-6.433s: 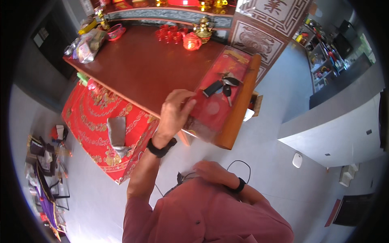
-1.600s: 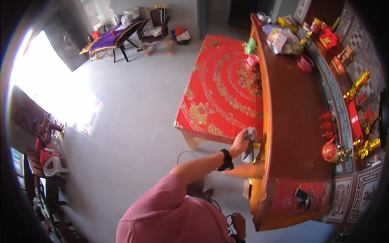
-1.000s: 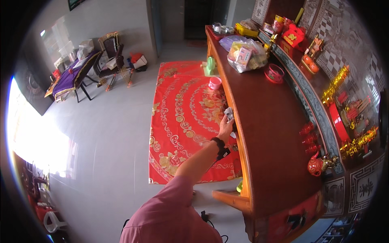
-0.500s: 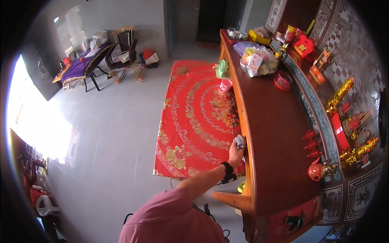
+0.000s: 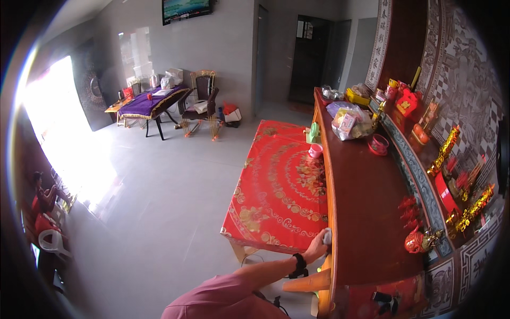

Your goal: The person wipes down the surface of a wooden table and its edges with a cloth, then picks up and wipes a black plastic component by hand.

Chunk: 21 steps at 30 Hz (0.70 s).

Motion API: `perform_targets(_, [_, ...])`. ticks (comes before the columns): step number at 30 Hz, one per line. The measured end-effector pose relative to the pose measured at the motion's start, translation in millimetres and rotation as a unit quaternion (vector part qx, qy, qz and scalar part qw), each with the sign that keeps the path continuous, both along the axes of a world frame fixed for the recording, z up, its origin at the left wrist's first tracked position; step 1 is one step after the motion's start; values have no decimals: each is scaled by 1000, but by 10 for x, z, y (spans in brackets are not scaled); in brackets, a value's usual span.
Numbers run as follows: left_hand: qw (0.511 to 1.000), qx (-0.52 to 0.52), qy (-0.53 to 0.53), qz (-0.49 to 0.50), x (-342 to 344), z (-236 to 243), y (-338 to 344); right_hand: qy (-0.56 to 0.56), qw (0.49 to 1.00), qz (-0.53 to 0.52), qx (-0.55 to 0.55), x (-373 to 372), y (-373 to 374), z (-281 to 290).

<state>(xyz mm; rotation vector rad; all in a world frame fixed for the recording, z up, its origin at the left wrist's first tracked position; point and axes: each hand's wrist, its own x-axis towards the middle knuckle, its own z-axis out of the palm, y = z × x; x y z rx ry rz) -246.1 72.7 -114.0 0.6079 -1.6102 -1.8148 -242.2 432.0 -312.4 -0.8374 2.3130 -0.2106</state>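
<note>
My left hand (image 5: 317, 245), with a black band on its wrist, is closed around a crumpled grey cloth (image 5: 328, 236). It presses the cloth against the orange-brown wooden front edge of a long altar table (image 5: 366, 212). The arm, in a pink sleeve, comes up from the lower edge. Just beyond the hand lies the near right corner of a lower table with a red, gold-flowered cover (image 5: 276, 191). My right hand is not in view.
A pink cup (image 5: 315, 150) and a green object (image 5: 313, 132) stand on the red cover. On the altar table are a filled plastic bag (image 5: 351, 123), a red basket (image 5: 378, 144), a red teapot (image 5: 414, 242) and gold ornaments. A purple-covered table (image 5: 151, 103) stands far left.
The view has tilted up, showing a wall screen. My left hand and the cloth have moved nearer along the altar table's front edge.
</note>
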Motion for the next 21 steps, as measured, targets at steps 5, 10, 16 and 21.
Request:
perform_targets(5, [996, -79, -17, -42, 372, -172, 612, -2, 1000, 7, -13, 64, 271, -178])
perform_targets(10, [989, -139, -9, -43, 523, -181, 964, -7, 999, -33, -22, 408, 998, -619])
perform_targets(16, [923, 100, 87, -361, 1246, -138, 1426, -148, 955, -93, -241, 1530, 2891, -1963])
perform_targets(21, [817, -42, -143, -557, 1927, -378, 2107, 203, 972, 64, -96, 1868, 2318, -1128])
